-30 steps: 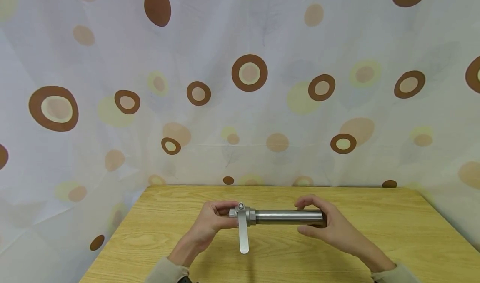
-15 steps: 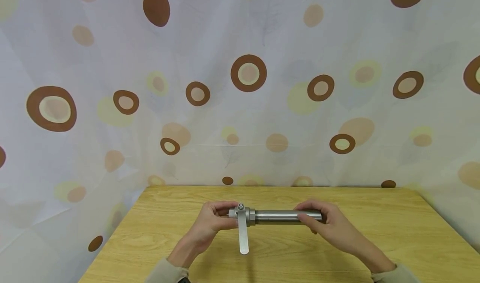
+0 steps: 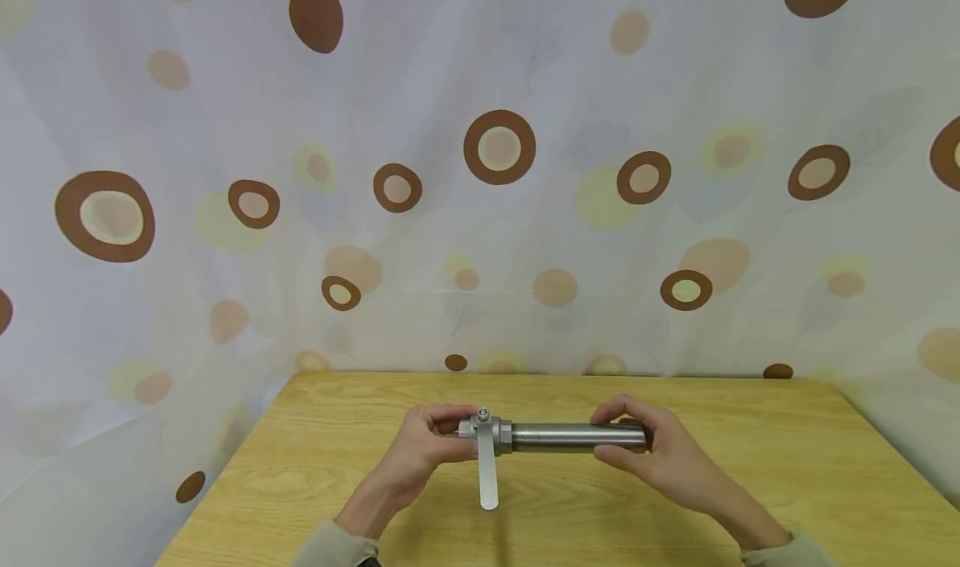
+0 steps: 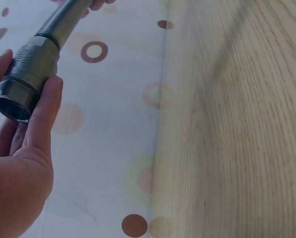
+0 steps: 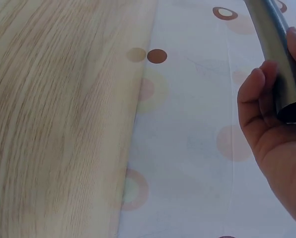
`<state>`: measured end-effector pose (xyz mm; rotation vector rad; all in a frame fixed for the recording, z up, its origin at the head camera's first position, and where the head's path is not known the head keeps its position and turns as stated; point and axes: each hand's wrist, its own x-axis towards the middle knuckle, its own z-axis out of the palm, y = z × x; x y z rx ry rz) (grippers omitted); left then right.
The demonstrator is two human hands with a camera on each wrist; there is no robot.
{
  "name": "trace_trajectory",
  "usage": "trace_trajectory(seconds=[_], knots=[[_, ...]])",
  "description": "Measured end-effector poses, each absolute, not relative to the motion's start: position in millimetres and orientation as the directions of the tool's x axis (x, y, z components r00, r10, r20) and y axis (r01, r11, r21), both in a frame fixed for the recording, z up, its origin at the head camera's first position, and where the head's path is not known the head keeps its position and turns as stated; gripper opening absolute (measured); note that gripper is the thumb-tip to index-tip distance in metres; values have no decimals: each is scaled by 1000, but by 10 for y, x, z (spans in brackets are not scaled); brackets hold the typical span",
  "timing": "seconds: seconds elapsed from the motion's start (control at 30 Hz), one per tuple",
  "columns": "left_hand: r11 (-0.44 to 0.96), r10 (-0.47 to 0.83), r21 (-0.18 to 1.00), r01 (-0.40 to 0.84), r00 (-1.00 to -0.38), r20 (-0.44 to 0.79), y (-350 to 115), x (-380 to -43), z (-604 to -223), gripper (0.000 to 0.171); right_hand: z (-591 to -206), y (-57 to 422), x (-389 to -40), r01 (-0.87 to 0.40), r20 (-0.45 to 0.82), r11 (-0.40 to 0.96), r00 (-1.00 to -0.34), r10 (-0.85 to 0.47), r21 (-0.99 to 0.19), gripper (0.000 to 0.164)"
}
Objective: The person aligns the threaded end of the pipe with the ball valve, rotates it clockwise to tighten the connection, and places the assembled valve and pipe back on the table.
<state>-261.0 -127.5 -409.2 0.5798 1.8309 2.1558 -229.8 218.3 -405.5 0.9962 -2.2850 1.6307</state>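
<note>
A steel ball valve [image 3: 491, 435] with a flat lever handle [image 3: 487, 475] is joined to a straight metal pipe [image 3: 562, 437], and the whole piece is held level above the table. My left hand [image 3: 420, 446] grips the valve body at its left end. The left wrist view shows the valve's open threaded end [image 4: 14, 106] between thumb and fingers. Curled round the pipe's far end is my right hand [image 3: 656, 446], thumb on the near side. In the right wrist view, the pipe [image 5: 279, 54] passes between thumb and fingers, its dark round end near the palm.
Below the hands lies a wood-grain table [image 3: 337, 475]. Behind it and along both sides hangs a pale curtain [image 3: 420, 75] printed with brown, peach and yellow ovals. The table's back edge meets this curtain.
The right thumb and fingers closed further over the pipe half a second ago, then spread back along it to its near side. The left hand and the valve have stayed almost still.
</note>
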Motion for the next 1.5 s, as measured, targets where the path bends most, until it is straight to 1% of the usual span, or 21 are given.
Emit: trace_trajectory(seconds=[0.17,0.27,0.33,0.47,0.53,0.57,0.77,0.93,1.07,1.2,1.37,1.5], knots=[[-185,440,981,55,-888,133,-1274,-2603,-4091,43,-4032,2177,-2286,-528,412,258,-823,-393,-809,14],[-188,439,981,52,-889,132,-1271,-2603,-4092,43,-4028,2179,-2279,-494,369,270,-838,-403,-827,17],[-189,436,981,50,-891,130,-1271,-2602,-4094,43,-4035,2180,-2279,-499,372,246,-827,-422,-831,21],[-190,429,981,47,-895,126,-1277,-2602,-4099,42,-4062,2184,-2282,-551,425,178,-778,-462,-815,33],[-191,429,981,45,-895,124,-1278,-2602,-4100,42,-4071,2184,-2282,-573,449,162,-761,-468,-803,35],[-191,429,981,43,-895,123,-1277,-2601,-4100,41,-4072,2186,-2281,-577,454,158,-759,-467,-802,34],[-200,426,980,23,-898,108,-1269,-2592,-4105,40,-4041,2198,-2280,-526,400,195,-796,-454,-828,25],[-211,425,977,18,-899,108,-1273,-2590,-4110,39,-4006,2203,-2291,-472,329,251,-828,-454,-845,25],[-214,418,977,20,-902,110,-1280,-2598,-4116,40,-4004,2195,-2295,-457,323,220,-828,-458,-862,30],[-214,414,977,16,-904,105,-1284,-2606,-4129,41,-4024,2193,-2297,-479,364,157,-808,-464,-863,35],[-217,417,976,21,-902,112,-1291,-2603,-4130,40,-4019,2202,-2298,-519,398,165,-791,-465,-838,28],[-219,416,976,21,-902,112,-1289,-2591,-4121,40,-3999,2202,-2296,-496,358,211,-807,-469,-842,24]])
